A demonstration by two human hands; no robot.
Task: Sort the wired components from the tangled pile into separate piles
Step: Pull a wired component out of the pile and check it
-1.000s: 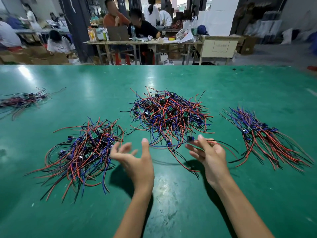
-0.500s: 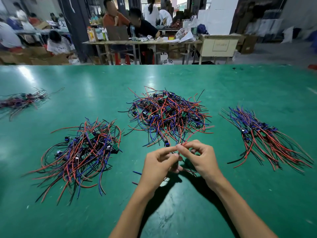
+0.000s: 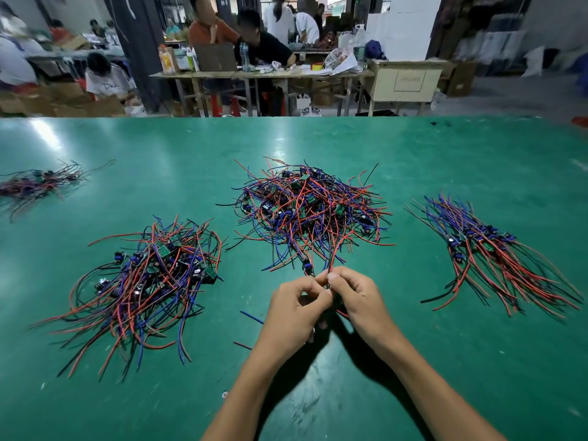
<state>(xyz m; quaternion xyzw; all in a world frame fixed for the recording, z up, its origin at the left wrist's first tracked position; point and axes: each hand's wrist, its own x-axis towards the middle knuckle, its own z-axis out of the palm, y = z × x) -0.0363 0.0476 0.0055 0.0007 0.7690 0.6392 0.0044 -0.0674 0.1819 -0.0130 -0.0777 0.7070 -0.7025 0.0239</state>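
- Left hand (image 3: 296,308) and right hand (image 3: 359,300) raised together just on the near side of the central tangled pile of red, blue and black wired components (image 3: 310,214), fingertips meeting.
- Left hand: fingers curled, thumb and forefinger pinching thin wires of one wired component (image 3: 331,268) drawn out from that pile's near edge.
- Right hand: fingers curled too, thumb and forefinger nipping the same wires directly beside the left fingertips.
- Red and dark wires running up from the pinch into the tangled pile; a small blue-and-black part (image 3: 307,265) lying at the pile's near edge, just beyond the left fingertips.
- Blue wire end (image 3: 251,317) and dark red wire end (image 3: 242,345) poking out from behind the left hand, on the side away from the right hand; cannot tell what they join to.
- Looser sorted pile of curved red, blue and black wires with small green boards (image 3: 140,281) well to the left of the tangled pile, nearer the body.
- Straighter combed bundle of red and blue wires (image 3: 496,259) well to the right of the tangled pile, wire ends fanning toward the near right.
- Small blurred wire heap (image 3: 35,184) far to the left of the tangled pile.
- All resting on a glossy green counter (image 3: 413,160); seated people at wooden tables (image 3: 254,74) beyond the far edge.
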